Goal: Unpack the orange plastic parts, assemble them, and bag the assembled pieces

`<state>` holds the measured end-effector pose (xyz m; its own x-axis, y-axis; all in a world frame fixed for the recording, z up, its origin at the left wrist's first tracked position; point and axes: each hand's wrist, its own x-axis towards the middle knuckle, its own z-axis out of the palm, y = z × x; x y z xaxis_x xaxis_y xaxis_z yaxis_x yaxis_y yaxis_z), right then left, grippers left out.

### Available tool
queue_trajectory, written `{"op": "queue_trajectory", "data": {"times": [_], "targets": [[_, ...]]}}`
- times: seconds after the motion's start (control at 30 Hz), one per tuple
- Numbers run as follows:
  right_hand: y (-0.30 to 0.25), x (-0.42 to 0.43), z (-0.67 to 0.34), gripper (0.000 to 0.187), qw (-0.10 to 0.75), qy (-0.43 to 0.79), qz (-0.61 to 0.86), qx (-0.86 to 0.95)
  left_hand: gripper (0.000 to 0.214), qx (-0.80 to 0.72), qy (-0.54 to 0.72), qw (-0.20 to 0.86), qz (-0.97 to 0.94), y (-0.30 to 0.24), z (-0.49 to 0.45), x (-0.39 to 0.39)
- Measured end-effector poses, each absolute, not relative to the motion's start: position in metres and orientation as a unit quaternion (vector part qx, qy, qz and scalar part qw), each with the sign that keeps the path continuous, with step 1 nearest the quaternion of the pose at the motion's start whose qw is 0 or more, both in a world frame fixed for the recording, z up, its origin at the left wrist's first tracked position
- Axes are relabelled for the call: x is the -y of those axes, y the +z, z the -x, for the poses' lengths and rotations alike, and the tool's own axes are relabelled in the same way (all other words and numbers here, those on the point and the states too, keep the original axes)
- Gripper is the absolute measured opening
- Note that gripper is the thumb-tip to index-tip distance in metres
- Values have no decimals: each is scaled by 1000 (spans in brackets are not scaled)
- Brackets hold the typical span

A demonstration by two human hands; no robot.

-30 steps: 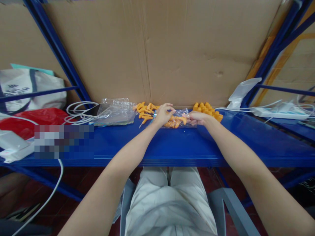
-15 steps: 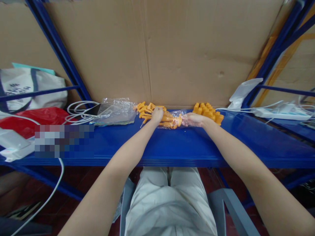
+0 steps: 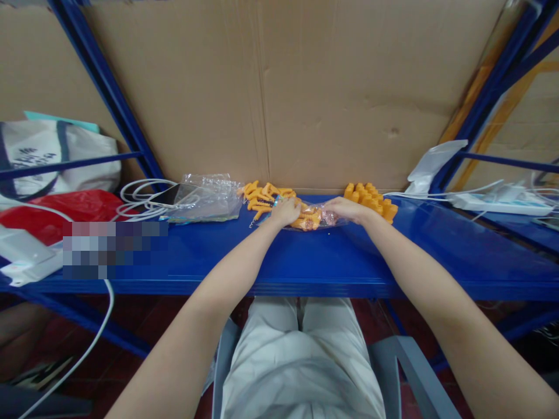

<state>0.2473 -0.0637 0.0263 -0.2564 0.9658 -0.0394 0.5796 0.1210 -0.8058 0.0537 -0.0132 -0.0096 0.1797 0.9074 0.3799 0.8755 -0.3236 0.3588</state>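
A clear plastic bag (image 3: 311, 220) with orange pieces inside lies on the blue table between my hands. My left hand (image 3: 286, 211) is closed on the bag's left part. At its right end, the fingers of my right hand (image 3: 348, 209) are bent around the plastic, and small pinkish bits show there. Loose orange pieces (image 3: 258, 195) with small metal chains, like keychains, lie just left of and behind my left hand. Behind my right forearm stands a cluster of orange knobbly blocks (image 3: 371, 199).
Flat clear plastic bags (image 3: 207, 201) lie at left, beside a coil of white cable (image 3: 140, 198) and a red bag (image 3: 65, 212). A white power strip (image 3: 502, 202) sits at far right. Cardboard (image 3: 305, 93) walls off the back; the blue table's front edge (image 3: 318, 288) is before my lap.
My left hand has moved slightly right and down, from over the loose orange pieces onto the bag. My right hand stays at the bag's right end, its fingers shifted a little.
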Motion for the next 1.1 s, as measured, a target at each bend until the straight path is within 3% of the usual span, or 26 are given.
{"op": "queue_trajectory", "data": {"times": [0.23, 0.33, 0.5, 0.8, 0.9, 0.97, 1.1], "targets": [[41, 66, -253, 55, 308, 469, 506, 655, 45, -563, 209, 4, -800, -8, -52, 14], [39, 66, -254, 49, 320, 450, 493, 673, 45, -558, 207, 0, -804, -6, -52, 17], [33, 60, -258, 26, 317, 369, 499, 718, 44, -577, 215, -11, -788, 3, -53, 31], [25, 43, -279, 26, 270, 124, 576, 761, 49, -592, 225, -20, -773, 19, -60, 44], [21, 41, -277, 20, 237, 20, 606, 759, 40, -602, 221, -11, -767, 16, -61, 42], [21, 43, -275, 19, 216, -23, 622, 752, 34, -615, 222, -13, -757, 14, -60, 43], [28, 50, -272, 19, 221, -82, 633, 738, 42, -640, 199, -13, -742, 17, -60, 50]]}}
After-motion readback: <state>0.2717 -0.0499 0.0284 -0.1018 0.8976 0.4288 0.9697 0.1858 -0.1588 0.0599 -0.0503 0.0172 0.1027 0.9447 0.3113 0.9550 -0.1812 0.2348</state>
